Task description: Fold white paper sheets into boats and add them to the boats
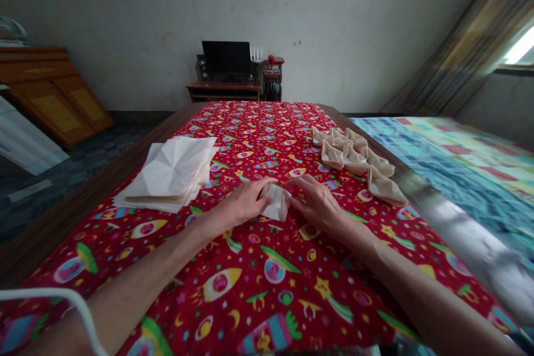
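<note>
My left hand (242, 202) and my right hand (315, 200) meet over a small, partly folded piece of pale paper (276, 203) on the red patterned tablecloth (267, 267). Both hands pinch the paper from either side, fingers curled around its edges. A stack of creased white paper sheets (171, 172) lies to the left of my left hand. Several finished folded paper shapes (359, 164) lie in a group to the right, beyond my right hand.
The table's dark wooden edge (75, 206) runs along the left. A bed with a multicoloured checked cover (450, 161) stands to the right. A low stand with a black screen (227, 58) sits against the far wall; a wooden cabinet (54, 94) stands at left.
</note>
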{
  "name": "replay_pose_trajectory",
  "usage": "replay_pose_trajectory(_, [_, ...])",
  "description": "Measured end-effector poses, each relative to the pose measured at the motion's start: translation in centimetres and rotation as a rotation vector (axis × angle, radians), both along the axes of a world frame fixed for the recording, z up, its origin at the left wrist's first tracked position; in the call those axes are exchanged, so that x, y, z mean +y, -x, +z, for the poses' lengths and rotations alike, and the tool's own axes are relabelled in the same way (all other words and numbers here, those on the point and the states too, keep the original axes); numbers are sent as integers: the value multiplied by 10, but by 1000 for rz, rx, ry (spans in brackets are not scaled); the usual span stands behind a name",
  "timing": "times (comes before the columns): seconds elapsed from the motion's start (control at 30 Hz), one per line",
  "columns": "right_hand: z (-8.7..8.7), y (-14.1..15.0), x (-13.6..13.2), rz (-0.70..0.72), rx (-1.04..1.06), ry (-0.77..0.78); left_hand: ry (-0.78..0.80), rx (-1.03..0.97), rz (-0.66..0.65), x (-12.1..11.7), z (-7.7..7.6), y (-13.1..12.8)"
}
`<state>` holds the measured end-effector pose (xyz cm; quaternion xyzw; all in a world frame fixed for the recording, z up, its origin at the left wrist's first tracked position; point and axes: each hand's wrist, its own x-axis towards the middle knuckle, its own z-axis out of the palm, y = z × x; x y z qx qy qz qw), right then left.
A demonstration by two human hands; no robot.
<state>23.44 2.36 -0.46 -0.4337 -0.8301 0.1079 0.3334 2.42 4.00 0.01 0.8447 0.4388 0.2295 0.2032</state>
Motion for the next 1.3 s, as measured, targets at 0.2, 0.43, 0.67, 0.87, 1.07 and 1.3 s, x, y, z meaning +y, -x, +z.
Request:
replay_pose_trajectory(0.2, [-10,3,7,109,-101,-52,-349,87,99,-7,-6,-3])
replay_pose_trajectory(0.43, [-12,-2,9,155,-94,-65,-436,152,-188,-31,-4,10])
replay_pose_trajectory(0.67, [-14,-1,7,143,-88,-72,-357,279,-297,-33,-7,14])
replay_pose_trajectory(0.87, [-6,-4,2,159,-259,-133,-307,255,-324,-29,-2,22])
replay_pose_trajectory(1.07, [8,-16,-8,359,-457,-245,-337,141,-225,-31,-3,23])
replay_pose_trajectory(1.3, [9,-17,-2,422,-461,-262,-505,323,-169,-43,-3,14])
